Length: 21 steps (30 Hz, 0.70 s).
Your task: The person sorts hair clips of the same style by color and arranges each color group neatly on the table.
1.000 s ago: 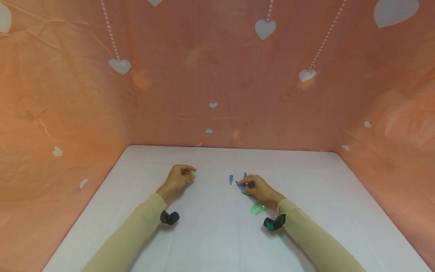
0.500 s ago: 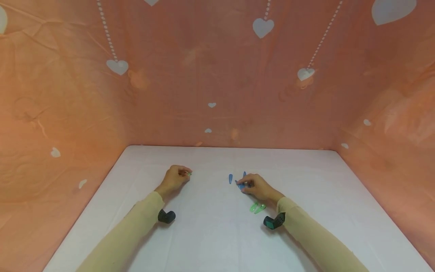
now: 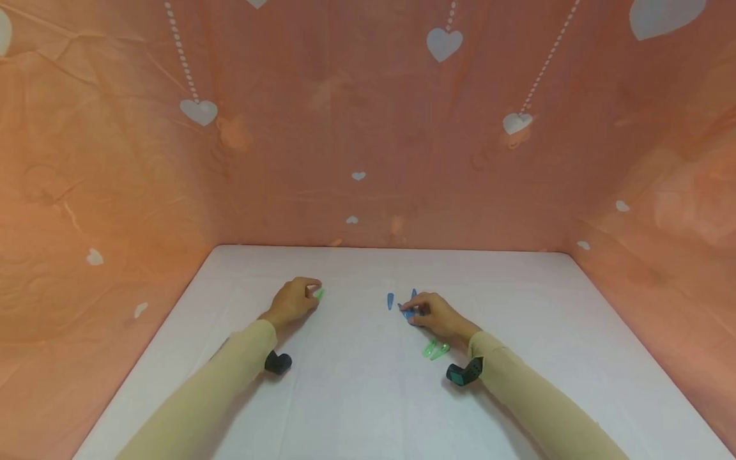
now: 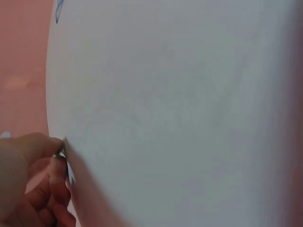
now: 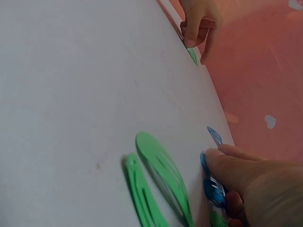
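At the left of the table, my left hand (image 3: 290, 301) pinches a green snap hair clip (image 3: 320, 294) close to the tabletop. The clip's pointed end (image 5: 192, 56) hangs below the thumb in the right wrist view. My right hand (image 3: 439, 316) grips a blue snap hair clip (image 5: 214, 193) between thumb and fingers, which partly cover it. Another blue clip (image 3: 390, 301) lies just left of that hand, and one more blue clip (image 3: 414, 293) shows behind its fingers. Two green hair clips (image 5: 161, 163) lie side by side near the right wrist.
A white table (image 3: 356, 383) carries everything, with an orange cloth (image 3: 287, 185) patterned with hearts standing around its back and sides. Dark wrist cameras (image 3: 278, 363) jut out from both sleeves. A green piece (image 5: 218, 219) peeks out under the right hand.
My left hand has shifted slightly left with the green clip, whose tip now points more toward the table, and its index finger has straightened. My right hand has stayed in place.
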### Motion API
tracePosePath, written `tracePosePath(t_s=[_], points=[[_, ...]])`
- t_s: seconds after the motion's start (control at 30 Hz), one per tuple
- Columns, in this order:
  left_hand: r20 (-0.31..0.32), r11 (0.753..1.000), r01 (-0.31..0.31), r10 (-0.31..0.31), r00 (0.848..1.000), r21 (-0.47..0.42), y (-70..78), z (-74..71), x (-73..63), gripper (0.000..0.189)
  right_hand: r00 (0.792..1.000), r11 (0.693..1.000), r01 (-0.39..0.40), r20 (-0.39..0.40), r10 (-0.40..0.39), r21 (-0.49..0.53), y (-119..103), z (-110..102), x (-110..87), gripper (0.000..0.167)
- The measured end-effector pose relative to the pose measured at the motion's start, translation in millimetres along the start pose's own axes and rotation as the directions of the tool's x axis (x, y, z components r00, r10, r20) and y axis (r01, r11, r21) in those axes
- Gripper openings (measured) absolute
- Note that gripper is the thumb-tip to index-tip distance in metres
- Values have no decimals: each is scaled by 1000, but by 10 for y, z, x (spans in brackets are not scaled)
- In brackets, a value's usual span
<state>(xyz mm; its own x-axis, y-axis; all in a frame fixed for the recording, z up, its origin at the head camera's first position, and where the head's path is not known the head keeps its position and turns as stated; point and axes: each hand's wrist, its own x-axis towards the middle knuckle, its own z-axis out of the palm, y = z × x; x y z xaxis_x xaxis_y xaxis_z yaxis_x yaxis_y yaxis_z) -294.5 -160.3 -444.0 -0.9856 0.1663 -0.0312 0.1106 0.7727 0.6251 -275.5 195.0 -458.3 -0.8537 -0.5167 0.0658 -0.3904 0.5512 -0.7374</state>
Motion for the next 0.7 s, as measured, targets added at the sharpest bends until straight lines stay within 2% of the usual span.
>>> tracePosePath(t_s=[0.27,0.53,0.7], points=[[58,997,-75,75,995,-10,-23,-7,5,41,1000,1000,12,2,-12,-14,-16,-19,-6,26],[147,991,-97,109,983,-89,-49,-98,41,37,1000,1000,3,0,-3,-7,-5,-22,5,25],[146,986,-138,150,978,-92,-79,-115,73,37,1000,1000,3,1,-3,3,11,-17,1,26]])
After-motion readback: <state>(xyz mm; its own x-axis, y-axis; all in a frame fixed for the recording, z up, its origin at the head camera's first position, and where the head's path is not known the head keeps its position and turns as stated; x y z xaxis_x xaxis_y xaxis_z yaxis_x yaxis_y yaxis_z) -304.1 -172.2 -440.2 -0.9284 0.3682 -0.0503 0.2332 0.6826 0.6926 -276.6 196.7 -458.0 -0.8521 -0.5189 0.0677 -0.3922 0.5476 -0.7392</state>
